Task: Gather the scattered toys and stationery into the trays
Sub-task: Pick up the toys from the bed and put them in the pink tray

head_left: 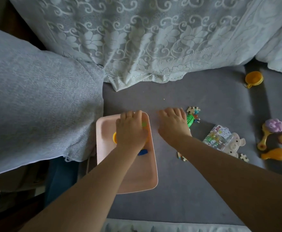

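Note:
A pink tray (137, 174) lies on the grey surface. My left hand (131, 129) hovers palm down over its far end, hiding most of a yellow toy (114, 137); a green piece (144, 124) and a blue piece (143, 152) show beside it. Whether that hand holds anything is hidden. My right hand (172, 123) lies palm down with loose fingers just right of the tray, next to a green toy (190, 120) and jigsaw pieces (193, 110). A clear packet of small items with a pig card (223, 140) lies further right.
An orange toy cup (253, 79) sits far right at the back. A purple toy (274, 125), yellow toy utensils (275, 154) and loose jigsaw pieces (244, 157) lie at the right. A lace cloth (145, 39) hangs behind and a grey cushion (36, 101) stands left.

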A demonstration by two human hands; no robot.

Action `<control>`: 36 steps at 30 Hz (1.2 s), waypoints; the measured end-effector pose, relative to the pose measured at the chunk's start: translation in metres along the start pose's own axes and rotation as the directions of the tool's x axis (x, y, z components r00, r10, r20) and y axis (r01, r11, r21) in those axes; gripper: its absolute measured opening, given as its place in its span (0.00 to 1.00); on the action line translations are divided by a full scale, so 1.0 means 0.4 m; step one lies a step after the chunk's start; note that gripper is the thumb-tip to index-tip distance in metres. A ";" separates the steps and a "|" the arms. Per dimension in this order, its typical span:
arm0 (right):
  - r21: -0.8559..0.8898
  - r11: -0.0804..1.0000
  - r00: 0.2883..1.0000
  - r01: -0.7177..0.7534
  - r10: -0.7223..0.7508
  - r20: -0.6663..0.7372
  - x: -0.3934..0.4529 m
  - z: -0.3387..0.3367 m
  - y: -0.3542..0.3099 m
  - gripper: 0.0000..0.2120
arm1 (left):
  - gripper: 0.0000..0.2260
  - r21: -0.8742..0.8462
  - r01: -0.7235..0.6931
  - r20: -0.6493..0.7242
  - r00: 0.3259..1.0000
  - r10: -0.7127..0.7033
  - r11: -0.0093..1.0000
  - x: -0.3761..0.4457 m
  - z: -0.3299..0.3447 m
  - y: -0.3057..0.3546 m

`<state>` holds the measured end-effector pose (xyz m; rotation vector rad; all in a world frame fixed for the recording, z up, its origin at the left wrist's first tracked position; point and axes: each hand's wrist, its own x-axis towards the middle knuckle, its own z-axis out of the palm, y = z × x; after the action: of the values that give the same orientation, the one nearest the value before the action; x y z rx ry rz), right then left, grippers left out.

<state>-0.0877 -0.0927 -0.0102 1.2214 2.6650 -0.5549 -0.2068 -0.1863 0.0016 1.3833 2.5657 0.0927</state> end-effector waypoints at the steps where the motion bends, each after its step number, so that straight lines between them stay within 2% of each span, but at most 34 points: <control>1: -0.006 1.000 1.000 -0.026 0.026 -0.016 0.006 0.002 0.030 0.22 | 0.15 -0.007 -0.026 0.008 1.000 0.026 1.000 0.006 0.005 0.028; 5: 0.019 0.987 0.986 -0.161 0.162 -0.050 0.029 -0.005 0.167 0.24 | 0.17 -0.039 -0.132 0.084 0.987 0.135 0.991 0.028 0.050 0.139; 9: 0.012 0.982 0.980 -0.190 0.191 -0.052 0.058 -0.020 0.309 0.24 | 0.19 -0.007 -0.149 0.172 0.974 0.148 0.989 0.045 0.105 0.248; 14: -0.008 0.988 0.988 -0.154 0.154 0.021 0.094 -0.012 0.418 0.27 | 0.23 -0.046 -0.067 0.223 0.972 0.076 0.997 0.072 0.164 0.333; 20: 0.078 0.996 0.992 -0.048 0.039 0.121 0.127 0.017 0.459 0.23 | 0.23 -0.019 0.067 0.271 0.961 -0.059 0.998 0.111 0.216 0.385; 25: 0.143 0.989 0.980 0.037 -0.064 0.187 0.163 0.014 0.462 0.20 | 0.25 -0.069 0.220 0.332 0.925 -0.185 0.973 0.129 0.242 0.410; 31: 0.032 0.999 0.986 0.024 -0.029 0.166 0.168 0.027 0.433 0.12 | 0.19 -0.081 0.272 0.260 0.935 -0.243 0.959 0.102 0.226 0.410; 34: -0.003 1.000 0.988 0.001 -0.001 0.152 0.164 0.029 0.407 0.09 | 0.16 -0.180 0.299 0.175 0.947 -0.269 0.937 0.096 0.197 0.385; 36: -0.015 1.000 0.992 -0.008 0.009 0.124 0.159 0.029 0.391 0.11 | 0.13 -0.247 0.303 0.145 0.951 -0.274 0.920 0.095 0.172 0.363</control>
<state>-0.0115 0.0407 -0.0810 1.1544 2.5555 -0.5886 -0.0927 -0.0780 -0.0482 0.8792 2.5227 0.2926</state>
